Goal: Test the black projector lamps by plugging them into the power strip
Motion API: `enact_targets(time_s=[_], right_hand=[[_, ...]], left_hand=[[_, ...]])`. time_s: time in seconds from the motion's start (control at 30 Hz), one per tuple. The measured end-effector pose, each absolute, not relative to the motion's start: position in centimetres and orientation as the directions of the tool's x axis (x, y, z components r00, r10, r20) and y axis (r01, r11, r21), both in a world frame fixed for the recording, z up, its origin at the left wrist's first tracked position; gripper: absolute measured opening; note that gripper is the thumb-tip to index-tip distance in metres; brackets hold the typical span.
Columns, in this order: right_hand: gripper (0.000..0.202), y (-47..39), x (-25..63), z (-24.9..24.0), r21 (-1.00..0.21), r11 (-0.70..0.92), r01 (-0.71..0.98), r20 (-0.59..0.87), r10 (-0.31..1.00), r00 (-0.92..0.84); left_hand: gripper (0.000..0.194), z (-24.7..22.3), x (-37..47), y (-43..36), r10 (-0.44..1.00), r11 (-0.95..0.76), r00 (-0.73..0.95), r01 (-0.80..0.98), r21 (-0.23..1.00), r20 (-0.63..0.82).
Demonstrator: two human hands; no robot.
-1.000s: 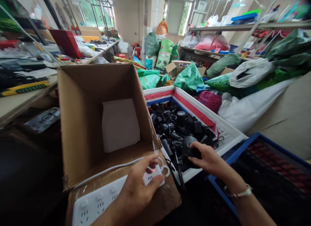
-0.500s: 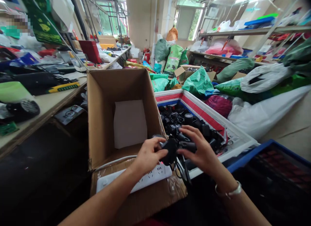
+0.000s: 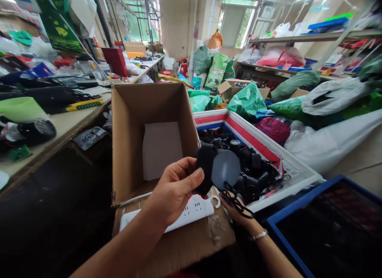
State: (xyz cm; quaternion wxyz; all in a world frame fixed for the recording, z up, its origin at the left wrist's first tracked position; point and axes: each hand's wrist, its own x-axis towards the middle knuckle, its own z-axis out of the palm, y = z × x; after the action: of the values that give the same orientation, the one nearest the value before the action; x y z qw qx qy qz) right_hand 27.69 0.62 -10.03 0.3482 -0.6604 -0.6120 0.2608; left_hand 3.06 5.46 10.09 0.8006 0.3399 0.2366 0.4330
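With my left hand (image 3: 176, 186), I am pinching a dark black piece (image 3: 205, 166) between my thumb and curled fingers, and I am holding it up in front of the near left corner of a white crate (image 3: 301, 170). Right beside the black piece, a rounded grey disc (image 3: 226, 169) is facing me; I cannot tell whether the two are joined. My right hand (image 3: 234, 210) is reaching in low, just below the disc, with loops of black cord (image 3: 240, 204) hanging across it. Its fingers are mostly hiding behind the cord and the disc, so I cannot tell whether they are gripping anything. A silvery bracelet (image 3: 260, 235) is circling my right wrist.

Under my left hand, a white power strip (image 3: 192, 212) is lying on a brown cardboard surface (image 3: 193, 246), showing small red lights, and a white hook-like piece (image 3: 216, 201) is sitting at its right end. Behind it, an open cardboard box (image 3: 127, 150) is facing me, with a pale sheet (image 3: 162, 150) lying inside. To the right, the crate is holding a striped liner (image 3: 253, 136) and a heap of black devices (image 3: 253, 162). A blue-rimmed crate (image 3: 283, 234) is standing nearer me on the right. On the left, a yellow-and-green tool (image 3: 85, 104) is resting on the tabletop (image 3: 67, 126).
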Motion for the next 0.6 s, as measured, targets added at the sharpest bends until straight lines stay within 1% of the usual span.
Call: enact_targets(time_s=[0.03, 0.1, 0.17, 0.23, 0.37, 0.5, 0.6], right_hand=[[0.027, 0.3, 28.4, -9.5, -0.774, -0.014, 0.633, 0.107, 0.983, 0.152], [0.03, -0.4, 29.6, -8.0, -0.769, -0.028, 0.639, 0.166, 0.956, 0.242], [0.031, -1.0, 30.2, -6.0, -0.774, -0.028, 0.632, 0.22, 0.924, 0.311], [0.029, -1.4, 29.7, -4.1, -0.793, -0.017, 0.609, 0.232, 0.916, 0.327], [0.026, -1.5, 25.4, -2.4, -0.85, -0.004, 0.526, 0.148, 0.958, 0.246], [0.031, -0.9, 20.9, -4.0, -0.886, 0.026, 0.464, 0.114, 0.98, 0.164], [0.027, -0.2, 19.6, -5.5, -0.878, 0.066, 0.473, 0.136, 0.984, 0.115]], left_hand=[[0.025, 10.5, 2.3, 5.6, 0.87, 0.371, 0.488, -0.559, 0.741, -0.067], [0.021, 10.8, 0.5, 5.9, 0.901, 0.342, 0.426, -0.59, 0.732, -0.077], [0.019, 10.6, -1.5, 6.3, 0.921, 0.337, 0.369, -0.598, 0.728, -0.124], [0.017, 9.8, -3.1, 6.4, 0.929, 0.348, 0.32, -0.595, 0.725, -0.183], [0.019, 7.8, -4.9, 5.9, 0.91, 0.414, 0.264, -0.609, 0.676, -0.32], [0.022, 6.3, -5.6, 5.1, 0.886, 0.443, 0.211, -0.647, 0.62, -0.412], [0.019, 5.8, -6.3, 4.8, 0.879, 0.444, 0.19, -0.66, 0.606, -0.438]])
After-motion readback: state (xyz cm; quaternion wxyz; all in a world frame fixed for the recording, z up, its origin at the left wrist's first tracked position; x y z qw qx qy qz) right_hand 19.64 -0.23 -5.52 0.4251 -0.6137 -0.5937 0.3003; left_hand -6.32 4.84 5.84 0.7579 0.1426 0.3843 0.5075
